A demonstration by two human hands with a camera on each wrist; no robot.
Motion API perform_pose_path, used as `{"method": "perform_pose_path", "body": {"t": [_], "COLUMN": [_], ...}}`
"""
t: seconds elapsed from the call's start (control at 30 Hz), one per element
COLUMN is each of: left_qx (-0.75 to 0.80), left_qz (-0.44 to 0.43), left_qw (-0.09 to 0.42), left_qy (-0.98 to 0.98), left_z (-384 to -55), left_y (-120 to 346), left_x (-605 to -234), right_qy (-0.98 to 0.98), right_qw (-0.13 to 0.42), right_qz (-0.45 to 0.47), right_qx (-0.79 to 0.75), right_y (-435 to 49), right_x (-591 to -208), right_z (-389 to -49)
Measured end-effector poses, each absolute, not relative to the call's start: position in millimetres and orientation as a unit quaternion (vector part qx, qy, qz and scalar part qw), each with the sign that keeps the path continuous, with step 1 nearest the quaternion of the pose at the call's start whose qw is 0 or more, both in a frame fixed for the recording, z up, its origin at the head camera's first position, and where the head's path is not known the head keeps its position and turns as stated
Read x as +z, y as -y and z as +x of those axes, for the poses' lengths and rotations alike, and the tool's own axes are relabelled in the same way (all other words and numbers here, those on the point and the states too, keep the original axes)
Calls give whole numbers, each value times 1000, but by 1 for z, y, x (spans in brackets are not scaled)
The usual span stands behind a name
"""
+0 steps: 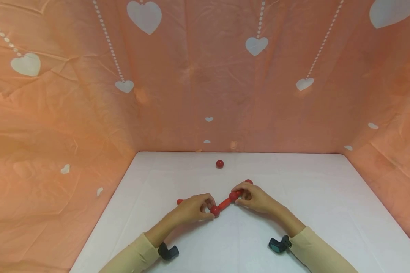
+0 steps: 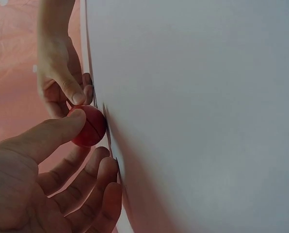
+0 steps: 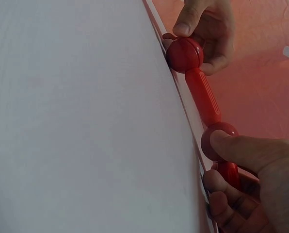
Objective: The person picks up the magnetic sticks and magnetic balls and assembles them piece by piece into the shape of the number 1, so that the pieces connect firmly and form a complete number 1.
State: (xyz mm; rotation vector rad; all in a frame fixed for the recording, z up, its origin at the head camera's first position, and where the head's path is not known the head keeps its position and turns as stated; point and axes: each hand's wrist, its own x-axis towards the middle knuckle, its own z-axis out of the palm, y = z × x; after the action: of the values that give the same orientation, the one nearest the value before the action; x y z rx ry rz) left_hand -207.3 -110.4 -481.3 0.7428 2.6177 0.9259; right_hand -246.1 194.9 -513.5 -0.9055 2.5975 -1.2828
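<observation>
Red balls and rods form a chain on the white table. My left hand (image 1: pixel 193 209) pinches the ball (image 1: pixel 215 211) at its near left end, with the thumb on top in the left wrist view. A ribbed red rod (image 3: pixel 202 96) runs from there to the middle ball (image 3: pixel 210 145). My right hand (image 1: pixel 259 199) grips this middle ball, its thumb pressed on the surface. Beyond it, a second rod (image 3: pixel 229 174) lies partly hidden by the right fingers. Past that hand a further ball (image 1: pixel 248 181) shows at the far end of the chain.
A loose red ball (image 1: pixel 219 163) lies near the back edge of the white table (image 1: pixel 311 182). Another red rod (image 1: pixel 180 201) pokes out behind the left hand. An orange cloth (image 1: pixel 225 94) with white hearts hangs around the back and sides.
</observation>
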Motion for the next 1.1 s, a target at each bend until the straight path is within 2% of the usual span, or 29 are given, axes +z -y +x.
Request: {"method": "perform_pose_path", "body": {"t": [0.37,1.1], "left_qx": [320,292], "left_qz": [242,247], "left_qw": [130,78], "left_qy": [-906,-921], "left_z": [-204,-209], "left_y": [118,144], "left_x": [-477,-464], "right_qy": [-856,-857], "right_qw": [59,55], "right_qz": [-291,-294], "right_qx": [-423,-420], "right_y": [-194,-195], "right_x": [-512,-513], "right_z": [-245,-245]}}
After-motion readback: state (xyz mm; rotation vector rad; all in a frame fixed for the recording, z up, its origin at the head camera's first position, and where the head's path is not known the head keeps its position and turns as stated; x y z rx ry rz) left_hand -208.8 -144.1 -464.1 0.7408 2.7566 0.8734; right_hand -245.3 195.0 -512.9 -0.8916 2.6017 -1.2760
